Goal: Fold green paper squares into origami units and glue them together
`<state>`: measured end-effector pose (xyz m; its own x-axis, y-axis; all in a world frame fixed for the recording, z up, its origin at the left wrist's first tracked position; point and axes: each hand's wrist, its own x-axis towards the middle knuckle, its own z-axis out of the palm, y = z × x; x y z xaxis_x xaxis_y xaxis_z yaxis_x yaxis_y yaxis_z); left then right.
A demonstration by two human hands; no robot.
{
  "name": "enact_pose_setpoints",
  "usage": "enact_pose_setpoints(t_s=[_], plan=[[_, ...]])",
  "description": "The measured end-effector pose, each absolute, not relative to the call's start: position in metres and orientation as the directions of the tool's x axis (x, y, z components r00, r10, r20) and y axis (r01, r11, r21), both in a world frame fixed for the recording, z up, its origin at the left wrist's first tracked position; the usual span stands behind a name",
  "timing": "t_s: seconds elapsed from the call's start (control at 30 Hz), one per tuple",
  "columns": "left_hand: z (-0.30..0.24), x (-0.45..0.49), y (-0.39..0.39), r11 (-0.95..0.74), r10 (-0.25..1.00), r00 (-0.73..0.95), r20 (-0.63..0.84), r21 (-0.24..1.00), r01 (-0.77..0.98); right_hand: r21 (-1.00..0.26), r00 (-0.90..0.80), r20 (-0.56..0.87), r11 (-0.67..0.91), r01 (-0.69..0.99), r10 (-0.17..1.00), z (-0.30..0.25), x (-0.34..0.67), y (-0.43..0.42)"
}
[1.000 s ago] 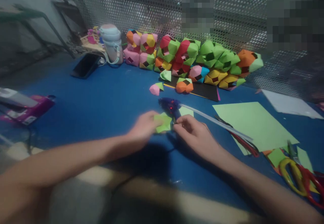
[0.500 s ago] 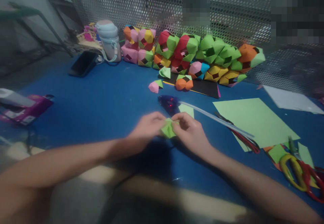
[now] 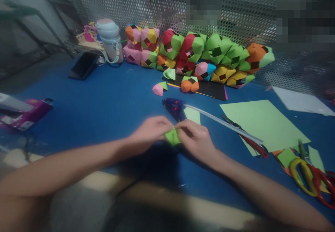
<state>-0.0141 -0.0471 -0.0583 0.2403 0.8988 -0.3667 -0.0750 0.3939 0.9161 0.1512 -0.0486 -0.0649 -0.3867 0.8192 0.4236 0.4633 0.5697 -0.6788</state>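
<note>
A small folded piece of green paper (image 3: 172, 137) is pinched between my two hands above the blue table (image 3: 104, 95). My left hand (image 3: 151, 129) grips its left side, and my right hand (image 3: 195, 136) holds the right side, fingertips meeting near the top. Just beyond my hands lies a dark blue glue gun (image 3: 174, 107) with a red light and a long clear glue stick (image 3: 225, 123) out of its back. Part of a light green paper slip (image 3: 193, 115) shows beside it. My fingers hide some of the folded paper.
Stacked folded-paper balls (image 3: 192, 48) line the back by a perforated metal panel (image 3: 146, 5). A bottle (image 3: 109, 40) and a phone (image 3: 83, 65) stand back left. Green paper sheet (image 3: 264, 123), red-handled scissors (image 3: 258, 147) and yellow-handled scissors (image 3: 302, 176) lie right; a magenta object (image 3: 31, 111) is left.
Both hands still hold the green paper, with the fingertips drawn closer together over its top. The whole view has shifted slightly.
</note>
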Motion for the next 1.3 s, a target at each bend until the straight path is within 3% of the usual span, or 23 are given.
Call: enact_pose_setpoints(t_s=[0.23,0.47,0.6,0.7,1.1,1.3], plan=[[-0.058,-0.014,-0.047,0.213,0.967,0.116,-0.228,0.968,0.132,-0.784,-0.317,0.280,0.407,0.469,0.906,-0.062,0.148,-0.050],[-0.057,-0.013,-0.049,0.154,0.964,0.182,-0.193,0.965,0.212,-0.709,-0.378,0.350,0.506,0.492,0.857,-0.062,0.148,-0.047],[-0.056,-0.016,-0.045,0.154,0.979,0.098,-0.178,0.965,0.213,-0.872,-0.329,0.187,0.311,0.378,0.925,-0.058,0.147,-0.047],[-0.059,-0.019,-0.042,0.116,0.993,0.013,-0.120,0.981,0.156,-0.913,-0.284,0.135,0.230,0.337,0.949,-0.058,0.146,-0.048],[-0.055,-0.012,-0.047,0.177,0.961,0.178,-0.211,0.966,0.191,-0.726,-0.292,0.350,0.454,0.515,0.890,-0.071,0.145,-0.043],[-0.060,-0.014,-0.043,0.199,0.974,0.076,-0.213,0.966,0.164,-0.791,-0.294,0.299,0.408,0.455,0.908,-0.073,0.145,-0.044]])
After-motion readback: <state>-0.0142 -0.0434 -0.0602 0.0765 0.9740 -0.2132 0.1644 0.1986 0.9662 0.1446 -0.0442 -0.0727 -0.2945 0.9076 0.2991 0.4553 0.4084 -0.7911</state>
